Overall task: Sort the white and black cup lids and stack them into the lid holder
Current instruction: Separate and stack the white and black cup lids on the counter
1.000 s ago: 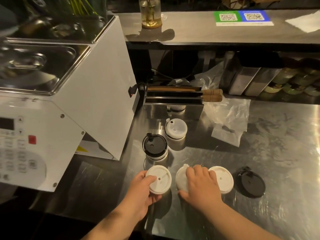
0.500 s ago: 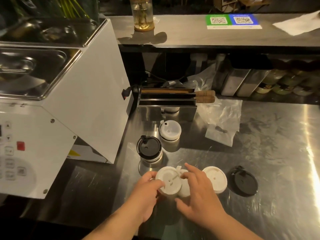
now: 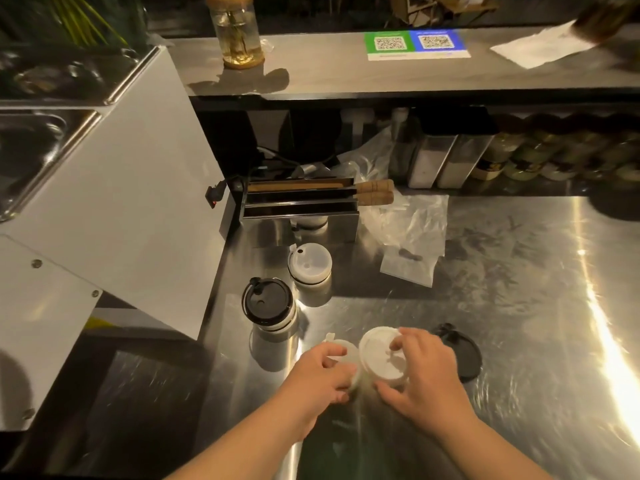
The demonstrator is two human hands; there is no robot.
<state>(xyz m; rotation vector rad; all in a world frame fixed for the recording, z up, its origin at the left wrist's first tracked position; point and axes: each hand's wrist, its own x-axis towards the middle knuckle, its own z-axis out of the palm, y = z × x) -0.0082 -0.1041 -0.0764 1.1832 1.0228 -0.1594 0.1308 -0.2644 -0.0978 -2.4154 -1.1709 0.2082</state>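
Note:
My left hand point(image 3: 325, 372) grips a white lid point(image 3: 349, 353) near the counter's front edge; most of that lid is hidden under my fingers. Beside it, my right hand point(image 3: 426, 372) holds another white lid point(image 3: 377, 351), tilted and raised a little. A black lid point(image 3: 464, 355) lies flat just right of my right hand. Farther back stand a short stack topped by a black lid point(image 3: 265, 303) and a stack of white lids point(image 3: 310, 265). The steel lid holder point(image 3: 301, 213) sits behind them.
A large white machine point(image 3: 114, 209) fills the left side. Crumpled clear plastic bags point(image 3: 408, 233) lie right of the holder. Wooden-handled tools point(image 3: 374, 192) rest on the holder. Jars and containers point(image 3: 519, 157) line the back under a shelf.
My right hand has let go of the middle lid and taken the white lid that lay to its right, lifting it. My left hand now covers the lids on the left.

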